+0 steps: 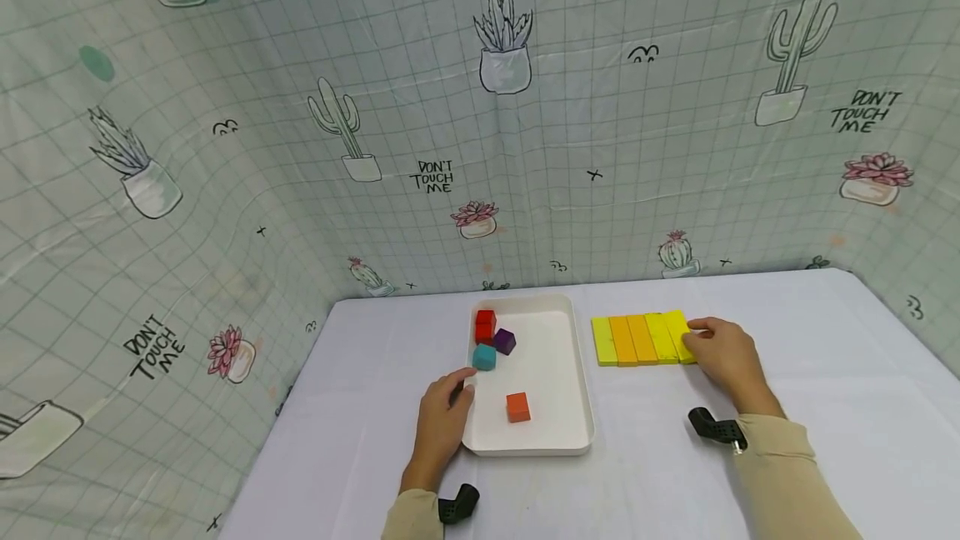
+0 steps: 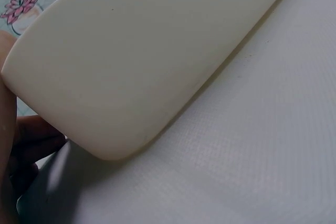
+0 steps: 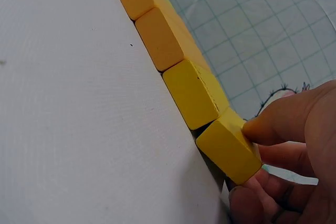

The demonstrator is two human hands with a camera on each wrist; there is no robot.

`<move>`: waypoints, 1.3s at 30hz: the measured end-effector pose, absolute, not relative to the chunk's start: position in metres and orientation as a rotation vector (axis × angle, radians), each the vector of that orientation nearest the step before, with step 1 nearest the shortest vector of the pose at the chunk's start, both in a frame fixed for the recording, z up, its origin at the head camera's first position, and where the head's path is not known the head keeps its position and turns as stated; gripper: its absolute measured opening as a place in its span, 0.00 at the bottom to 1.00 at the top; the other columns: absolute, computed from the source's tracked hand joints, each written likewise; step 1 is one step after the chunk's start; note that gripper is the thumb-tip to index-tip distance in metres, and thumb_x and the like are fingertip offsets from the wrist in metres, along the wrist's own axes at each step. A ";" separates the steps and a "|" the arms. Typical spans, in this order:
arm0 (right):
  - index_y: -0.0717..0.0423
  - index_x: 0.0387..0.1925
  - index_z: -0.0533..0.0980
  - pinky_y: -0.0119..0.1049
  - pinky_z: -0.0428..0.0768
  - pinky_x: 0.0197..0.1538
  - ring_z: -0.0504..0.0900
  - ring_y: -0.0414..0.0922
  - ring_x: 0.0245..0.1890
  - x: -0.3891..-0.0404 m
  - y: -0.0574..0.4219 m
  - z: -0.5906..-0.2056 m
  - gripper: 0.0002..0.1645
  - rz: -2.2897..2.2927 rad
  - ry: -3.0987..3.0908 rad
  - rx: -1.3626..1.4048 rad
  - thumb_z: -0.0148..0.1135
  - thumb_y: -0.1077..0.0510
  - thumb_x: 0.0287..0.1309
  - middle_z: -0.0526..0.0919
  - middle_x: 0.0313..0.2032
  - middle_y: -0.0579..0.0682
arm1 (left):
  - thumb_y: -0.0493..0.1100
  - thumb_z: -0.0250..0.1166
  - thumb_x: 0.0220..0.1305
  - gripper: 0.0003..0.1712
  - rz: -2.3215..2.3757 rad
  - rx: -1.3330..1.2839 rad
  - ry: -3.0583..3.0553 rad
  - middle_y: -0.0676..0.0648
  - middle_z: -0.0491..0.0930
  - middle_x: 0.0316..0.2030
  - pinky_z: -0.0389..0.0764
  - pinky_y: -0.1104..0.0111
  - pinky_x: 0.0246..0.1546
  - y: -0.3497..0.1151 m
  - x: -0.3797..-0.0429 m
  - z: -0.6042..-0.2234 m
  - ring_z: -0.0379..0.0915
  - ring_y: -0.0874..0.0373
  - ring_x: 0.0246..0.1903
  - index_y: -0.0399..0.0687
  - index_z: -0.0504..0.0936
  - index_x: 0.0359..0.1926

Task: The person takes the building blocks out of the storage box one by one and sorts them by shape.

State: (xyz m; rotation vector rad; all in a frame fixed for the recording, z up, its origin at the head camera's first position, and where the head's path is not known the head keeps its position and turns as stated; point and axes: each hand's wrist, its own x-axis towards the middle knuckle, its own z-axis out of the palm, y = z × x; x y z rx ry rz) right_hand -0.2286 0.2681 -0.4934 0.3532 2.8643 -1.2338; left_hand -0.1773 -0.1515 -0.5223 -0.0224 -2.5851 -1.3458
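Observation:
On the left, my left hand holds the left rim of a white tray, thumb and forefinger at the edge; in the left wrist view, curled fingers show beside the tray wall. Inside the tray are two red cubes, a purple cube, a teal cube and an orange cube. To the right, my right hand pinches the end yellow block of a side-by-side row. That block tilts against its yellow neighbour.
Two orange-yellow blocks and a yellow-green block make up the row's left part, right of the tray. A white cloth covers the table. Behind it hangs a curtain printed with cacti.

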 end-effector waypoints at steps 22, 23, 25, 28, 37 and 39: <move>0.70 0.61 0.73 0.37 0.75 0.36 0.80 0.49 0.34 -0.215 0.268 -0.495 0.29 -1.338 2.869 0.390 0.48 0.50 0.72 0.82 0.47 0.65 | 0.42 0.59 0.71 0.16 -1.337 0.013 -2.595 0.48 0.81 0.56 0.71 0.48 0.61 -0.152 -0.176 -0.521 0.72 0.49 0.58 0.56 0.84 0.56; 0.69 0.61 0.73 0.37 0.75 0.35 0.80 0.49 0.33 -0.215 0.268 -0.495 0.29 -1.340 2.873 0.393 0.48 0.50 0.72 0.82 0.46 0.64 | 0.42 0.59 0.71 0.16 -1.338 0.014 -2.595 0.48 0.81 0.57 0.71 0.47 0.62 -0.151 -0.176 -0.522 0.72 0.49 0.58 0.56 0.84 0.56; 0.69 0.61 0.73 0.36 0.75 0.35 0.80 0.49 0.33 -0.216 0.268 -0.496 0.29 -1.335 2.887 0.399 0.48 0.50 0.72 0.83 0.44 0.63 | 0.42 0.59 0.71 0.16 -1.339 0.016 -2.594 0.48 0.80 0.57 0.71 0.47 0.61 -0.151 -0.176 -0.523 0.72 0.49 0.58 0.57 0.84 0.56; 0.70 0.60 0.73 0.36 0.74 0.34 0.79 0.48 0.32 -0.217 0.268 -0.498 0.29 -1.339 2.893 0.398 0.49 0.50 0.72 0.83 0.41 0.62 | 0.42 0.60 0.71 0.16 -1.340 0.020 -2.593 0.48 0.80 0.57 0.70 0.47 0.62 -0.152 -0.177 -0.524 0.72 0.48 0.58 0.57 0.84 0.56; 0.69 0.62 0.72 0.28 0.79 0.30 0.83 0.46 0.34 -0.215 0.271 -0.498 0.29 -1.469 2.851 0.426 0.49 0.50 0.72 0.82 0.48 0.66 | 0.42 0.59 0.71 0.16 -1.333 0.003 -2.601 0.49 0.80 0.57 0.71 0.48 0.61 -0.153 -0.177 -0.524 0.72 0.49 0.58 0.57 0.84 0.56; 0.68 0.62 0.72 0.26 0.80 0.29 0.83 0.44 0.35 -0.214 0.271 -0.496 0.29 -1.548 2.825 0.455 0.47 0.50 0.72 0.81 0.50 0.66 | 0.42 0.59 0.71 0.16 -1.332 -0.004 -2.596 0.49 0.80 0.57 0.71 0.48 0.61 -0.153 -0.176 -0.522 0.73 0.49 0.57 0.57 0.84 0.56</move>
